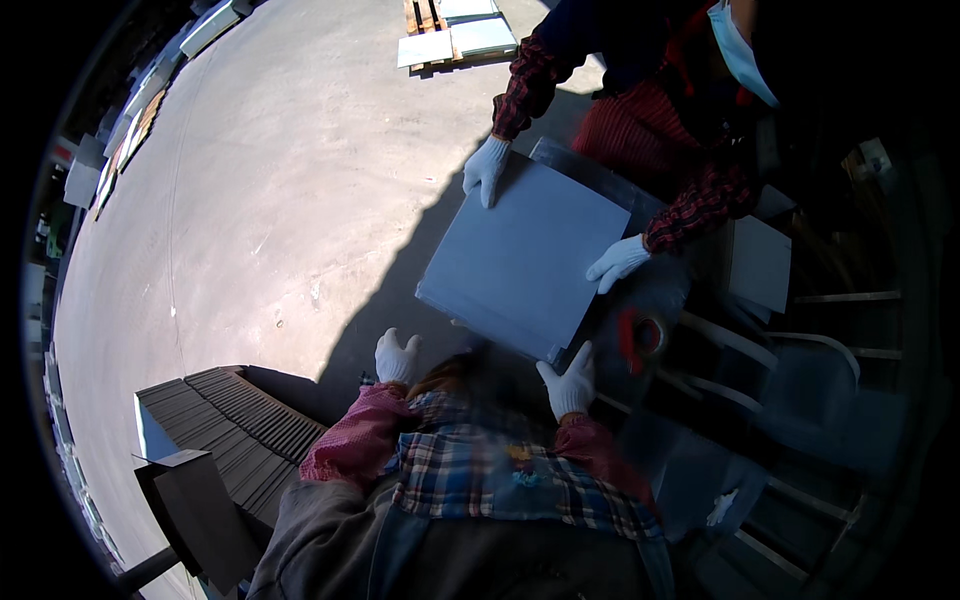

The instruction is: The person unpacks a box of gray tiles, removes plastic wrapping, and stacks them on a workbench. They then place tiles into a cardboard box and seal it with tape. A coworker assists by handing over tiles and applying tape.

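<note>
A flat, square, pale grey board or box top point(525, 255), whose kind I cannot make out for sure, lies in shade in front of me. A co-worker's white-gloved hands rest on it, one at its far left corner point(487, 170) and one at its right edge point(618, 262). My left hand point(397, 357), in a white glove, is held apart from its near left side with the fingers spread. Close to its near right corner is my gloved right hand point(570, 382), thumb and fingers apart. Whether that hand touches the corner is unclear.
A red-rimmed roll of tape point(642, 338) lies right of the board. Chairs point(800, 370) with pale frames stand in the dark on the right. At lower left is a stack of dark, ribbed sheets point(240, 425). A pallet with white panels point(460, 42) sits on the sunlit ground far ahead.
</note>
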Motion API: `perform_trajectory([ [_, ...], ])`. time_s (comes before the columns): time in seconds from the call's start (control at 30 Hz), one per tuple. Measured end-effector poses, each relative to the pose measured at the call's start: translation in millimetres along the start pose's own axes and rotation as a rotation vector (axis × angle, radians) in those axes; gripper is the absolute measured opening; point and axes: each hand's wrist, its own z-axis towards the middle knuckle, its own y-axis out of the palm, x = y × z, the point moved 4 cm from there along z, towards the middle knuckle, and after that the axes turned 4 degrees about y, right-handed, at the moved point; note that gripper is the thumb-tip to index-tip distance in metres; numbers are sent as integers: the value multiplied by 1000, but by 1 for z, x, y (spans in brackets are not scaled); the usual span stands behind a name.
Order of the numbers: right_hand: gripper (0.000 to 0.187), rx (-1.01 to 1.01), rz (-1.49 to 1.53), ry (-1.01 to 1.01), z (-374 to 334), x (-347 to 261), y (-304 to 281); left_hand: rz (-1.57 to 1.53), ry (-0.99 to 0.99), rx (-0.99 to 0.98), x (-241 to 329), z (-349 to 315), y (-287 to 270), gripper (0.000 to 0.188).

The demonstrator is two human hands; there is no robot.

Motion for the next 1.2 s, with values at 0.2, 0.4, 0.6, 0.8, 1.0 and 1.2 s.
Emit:
perform_trajectory([
  [0.2, 89, 38, 19, -22, -30, 39, -5, -128, -226, -102, -29, -32, -15, 73],
  [0.4, 64, 45, 264, -18, -18, 37, 2, -329, -158, -54, -81, 30, 36, 71],
  [0.6, 70, 27, 163, 33, -19, -3, -12, -506, 87, -116, 22, 97, 14, 70],
  [0.8, 82, -121, 229, 207, -10, -66, -7, -548, 175, -481, 72, 149, 32, 81],
  [1.0, 93, -44, 244, 233, 8, -59, 22, -778, 105, -923, 104, 173, 66, 81],
  [1.2, 108, -56, 207, 210, 3, -78, 11, -850, -114, -1089, 127, 163, 37, 68],
])
